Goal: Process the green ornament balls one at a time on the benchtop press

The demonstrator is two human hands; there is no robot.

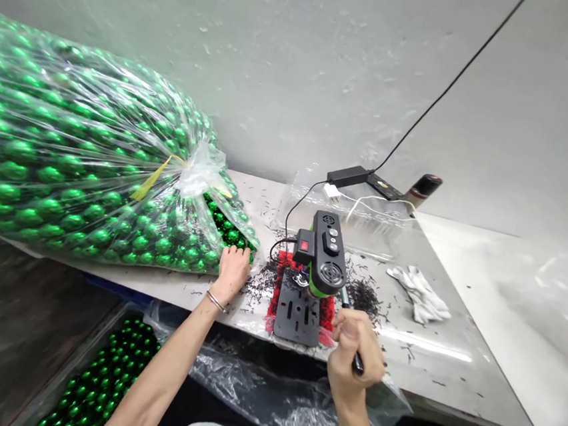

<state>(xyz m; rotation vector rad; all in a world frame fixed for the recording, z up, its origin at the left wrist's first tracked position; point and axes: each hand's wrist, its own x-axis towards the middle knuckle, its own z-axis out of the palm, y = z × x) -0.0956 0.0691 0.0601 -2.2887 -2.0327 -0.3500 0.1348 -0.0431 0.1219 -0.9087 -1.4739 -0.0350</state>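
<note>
My left hand (234,268) is at the torn opening of a large clear plastic bag (202,168) full of shiny green balls (30,188). Its fingers are bent and close together; the fingertips, and whatever they hold, are hidden among the balls at the opening. My right hand (357,347) is wrapped round the lever (358,363) of a small bench drill press (329,254). This black and green machine stands over a slotted black base plate (297,318), with red material (327,317) under it. No ball shows on the plate.
Black shavings (363,298) lie scattered around the machine. White gloves (421,294) rest to its right. Behind it are a black power adapter (348,175), cables and a dark-capped can (423,189). Below the table edge, a plastic-lined container holds more green balls (102,376).
</note>
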